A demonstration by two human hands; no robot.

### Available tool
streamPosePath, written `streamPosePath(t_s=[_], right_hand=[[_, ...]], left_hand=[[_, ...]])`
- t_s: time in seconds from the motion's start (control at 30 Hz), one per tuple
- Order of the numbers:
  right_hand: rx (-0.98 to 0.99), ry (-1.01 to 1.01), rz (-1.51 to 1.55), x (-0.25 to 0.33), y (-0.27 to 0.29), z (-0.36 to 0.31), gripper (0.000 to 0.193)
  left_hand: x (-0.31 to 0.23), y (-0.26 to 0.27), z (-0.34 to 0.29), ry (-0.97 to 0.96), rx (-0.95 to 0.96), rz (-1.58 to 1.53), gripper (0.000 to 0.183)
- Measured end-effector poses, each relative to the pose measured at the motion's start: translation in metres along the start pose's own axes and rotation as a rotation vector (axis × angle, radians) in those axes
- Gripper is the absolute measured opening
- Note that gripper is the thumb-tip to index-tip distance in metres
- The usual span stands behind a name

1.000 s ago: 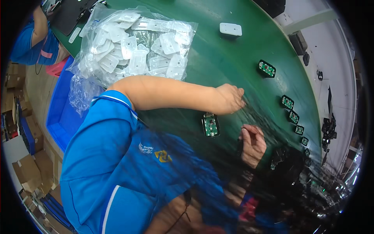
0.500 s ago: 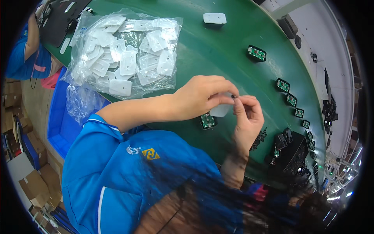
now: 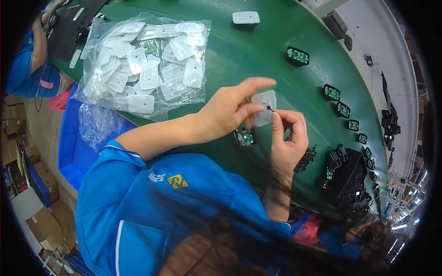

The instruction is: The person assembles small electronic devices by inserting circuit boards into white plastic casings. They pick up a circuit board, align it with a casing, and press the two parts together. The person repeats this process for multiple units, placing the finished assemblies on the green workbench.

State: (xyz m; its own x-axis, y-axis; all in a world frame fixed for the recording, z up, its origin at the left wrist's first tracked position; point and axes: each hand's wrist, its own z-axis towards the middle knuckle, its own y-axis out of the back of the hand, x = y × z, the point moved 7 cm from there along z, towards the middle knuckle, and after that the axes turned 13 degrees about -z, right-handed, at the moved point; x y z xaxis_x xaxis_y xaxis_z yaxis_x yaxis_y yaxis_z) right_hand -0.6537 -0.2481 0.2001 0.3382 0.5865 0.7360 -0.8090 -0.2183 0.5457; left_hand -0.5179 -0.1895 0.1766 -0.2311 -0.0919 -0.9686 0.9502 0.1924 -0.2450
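A translucent white plastic cover [image 3: 264, 120] is held upright between my hands, above the green table. My left hand [image 3: 225, 112] has its thumb against the cover's left side and other fingers curled behind it, while the index finger stretches out above, blurred by motion. My right hand [image 3: 291, 138] pinches a small black part [image 3: 270, 109] between thumb and forefinger, at a hole in the cover. Just below the left fingers stands a black case with a green circuit board [image 3: 245, 137], partly hidden by hand and cover.
A clear bag of white covers [image 3: 149, 76] lies at left. A white-topped case [image 3: 246, 18] stands far off, and several open circuit-board cases [image 3: 298, 56] line the right. Small black parts [image 3: 306, 158] lie beside my right wrist. A blue bin [image 3: 73, 154] stands left; a co-worker's arm [image 3: 39, 46] shows.
My left index finger has lifted away from the black part and stretched out. The cover has risen and turned its face into view. My right hand has shifted slightly left, still pinching.
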Motion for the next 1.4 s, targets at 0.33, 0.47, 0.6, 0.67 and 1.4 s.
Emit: streamPosePath(t_s=[0.33, 0.47, 0.6, 0.67, 1.4], right_hand=[[-0.067, -0.066, -0.036, -0.004, -0.008, -0.006, 0.010], [-0.098, -0.127, -0.040, -0.004, -0.004, -0.009, 0.010], [-0.141, -0.156, 0.128, -0.010, -0.016, -0.013, 0.012], [-0.157, -0.152, 0.126, -0.009, -0.016, -0.015, 0.013], [0.045, -0.248, 0.170, -0.033, 0.000, -0.015, 0.031]], left_hand=[[0.019, 0.002, -0.002, 0.112, -0.033, -0.153, 0.023], [0.018, -0.005, -0.001, 0.074, -0.004, -0.175, 0.018], [0.014, -0.003, -0.003, -0.234, -0.064, -0.073, 0.011], [0.009, -0.004, -0.003, -0.339, -0.036, -0.020, 0.009], [0.025, 0.002, -0.003, 0.117, 0.014, -0.325, 0.013]])
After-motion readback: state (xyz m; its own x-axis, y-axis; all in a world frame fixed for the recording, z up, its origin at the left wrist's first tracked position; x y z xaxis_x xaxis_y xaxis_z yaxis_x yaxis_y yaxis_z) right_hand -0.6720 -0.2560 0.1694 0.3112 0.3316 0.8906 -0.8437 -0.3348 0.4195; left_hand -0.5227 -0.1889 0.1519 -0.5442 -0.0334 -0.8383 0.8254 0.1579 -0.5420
